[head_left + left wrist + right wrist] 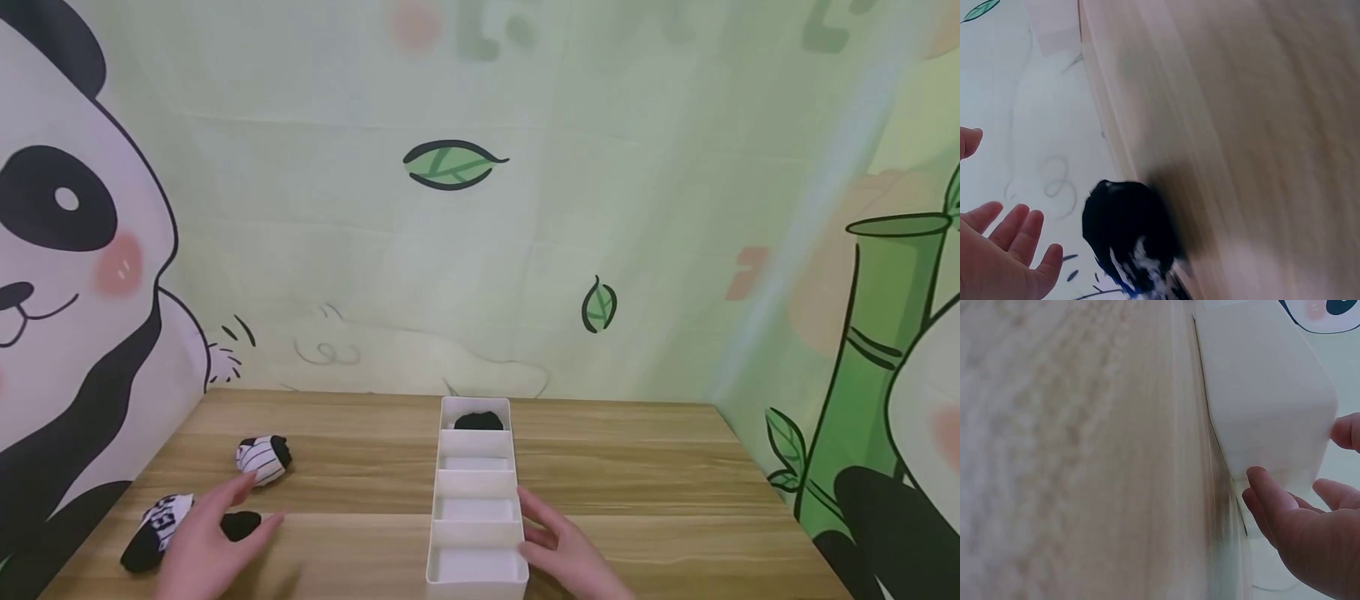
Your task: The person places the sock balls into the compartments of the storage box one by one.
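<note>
Several cloth bundles that look like rolled-up socks lie on the left of the table in the head view: a white striped one with black ends point(262, 460), a black one with white lettered cloth point(156, 533), and a black one point(241, 525) partly hidden by my left hand point(202, 537). That hand hovers with fingers and thumb spread, holding nothing; in the left wrist view a black-and-white bundle point(1125, 225) is apart from its fingers. My right hand point(566, 554) rests its fingertips against the right side of a white divided box point(477, 565). Inside the farthest compartment sits a black bundle point(478, 421).
The wooden table point(637, 475) runs back to a printed cloth backdrop point(322, 183) with pandas and bamboo. Low dividers point(478, 483) split the box into a row of compartments, lined up front to back.
</note>
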Action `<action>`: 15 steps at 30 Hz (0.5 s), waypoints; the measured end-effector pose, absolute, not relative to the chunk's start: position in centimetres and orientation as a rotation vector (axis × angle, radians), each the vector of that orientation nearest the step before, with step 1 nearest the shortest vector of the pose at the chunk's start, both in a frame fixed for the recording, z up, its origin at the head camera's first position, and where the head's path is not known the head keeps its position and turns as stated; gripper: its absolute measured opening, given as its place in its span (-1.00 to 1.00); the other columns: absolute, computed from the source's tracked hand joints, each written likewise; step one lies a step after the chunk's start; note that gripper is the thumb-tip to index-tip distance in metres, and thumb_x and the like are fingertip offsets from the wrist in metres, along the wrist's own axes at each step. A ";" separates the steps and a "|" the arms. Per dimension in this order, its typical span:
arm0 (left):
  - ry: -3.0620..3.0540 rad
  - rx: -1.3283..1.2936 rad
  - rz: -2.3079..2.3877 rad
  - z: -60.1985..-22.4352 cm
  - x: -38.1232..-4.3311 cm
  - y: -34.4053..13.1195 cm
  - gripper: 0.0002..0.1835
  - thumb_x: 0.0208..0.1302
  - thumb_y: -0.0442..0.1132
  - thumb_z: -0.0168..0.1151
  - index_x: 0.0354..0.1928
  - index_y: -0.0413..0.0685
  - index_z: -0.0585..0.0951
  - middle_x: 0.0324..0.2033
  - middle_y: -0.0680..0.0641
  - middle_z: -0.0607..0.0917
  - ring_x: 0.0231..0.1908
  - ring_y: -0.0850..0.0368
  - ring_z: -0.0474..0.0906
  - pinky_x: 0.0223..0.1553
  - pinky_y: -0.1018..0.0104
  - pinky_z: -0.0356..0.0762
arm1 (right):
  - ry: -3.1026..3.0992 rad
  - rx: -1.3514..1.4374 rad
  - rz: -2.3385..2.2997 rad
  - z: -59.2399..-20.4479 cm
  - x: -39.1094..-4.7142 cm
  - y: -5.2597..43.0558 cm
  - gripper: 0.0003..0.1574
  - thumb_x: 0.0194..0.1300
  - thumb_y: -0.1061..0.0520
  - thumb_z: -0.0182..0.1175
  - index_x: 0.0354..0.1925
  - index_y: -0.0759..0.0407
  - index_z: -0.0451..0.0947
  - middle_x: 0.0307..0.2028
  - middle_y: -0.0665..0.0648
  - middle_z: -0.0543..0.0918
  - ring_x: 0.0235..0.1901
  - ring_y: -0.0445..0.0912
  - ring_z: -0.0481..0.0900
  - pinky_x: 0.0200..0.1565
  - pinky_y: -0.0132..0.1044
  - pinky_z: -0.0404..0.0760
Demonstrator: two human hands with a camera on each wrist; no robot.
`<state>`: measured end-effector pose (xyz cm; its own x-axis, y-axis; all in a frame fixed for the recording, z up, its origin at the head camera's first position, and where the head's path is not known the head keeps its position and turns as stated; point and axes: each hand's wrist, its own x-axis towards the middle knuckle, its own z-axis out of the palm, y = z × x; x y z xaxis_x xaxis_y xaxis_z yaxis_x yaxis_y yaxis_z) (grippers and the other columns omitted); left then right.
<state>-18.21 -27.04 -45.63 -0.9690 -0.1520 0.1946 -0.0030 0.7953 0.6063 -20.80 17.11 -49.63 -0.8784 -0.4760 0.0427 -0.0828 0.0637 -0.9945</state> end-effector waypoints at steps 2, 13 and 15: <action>-2.806 0.167 -0.948 -45.6 -18.2 -27.6 0.08 0.06 0.36 0.37 0.36 -0.36 0.30 0.15 -0.47 0.49 0.12 -0.37 0.42 0.06 -0.32 0.38 | 2.056 -0.553 -1.879 -49.6 -20.8 17.1 -0.10 0.41 0.23 0.18 0.53 0.32 -0.05 0.44 0.48 0.10 0.33 0.35 0.27 0.13 -0.34 0.49; -2.925 0.241 -0.912 -46.2 -18.0 -30.2 0.20 0.03 0.36 0.39 0.39 -0.47 0.16 0.24 -0.55 0.33 0.16 -0.45 0.32 0.07 -0.35 0.35 | 2.027 -0.577 -1.902 -49.7 -20.9 17.0 -0.10 0.42 0.29 0.14 0.52 0.36 -0.09 0.43 0.52 0.08 0.33 0.37 0.24 0.14 -0.33 0.49; -2.939 0.236 -0.879 -46.4 -17.9 -30.5 0.21 0.02 0.35 0.40 0.38 -0.50 0.16 0.22 -0.56 0.33 0.14 -0.46 0.33 0.06 -0.36 0.35 | 2.026 -0.585 -1.902 -49.7 -20.9 17.0 -0.10 0.42 0.29 0.14 0.52 0.37 -0.10 0.43 0.52 0.08 0.34 0.38 0.23 0.14 -0.33 0.49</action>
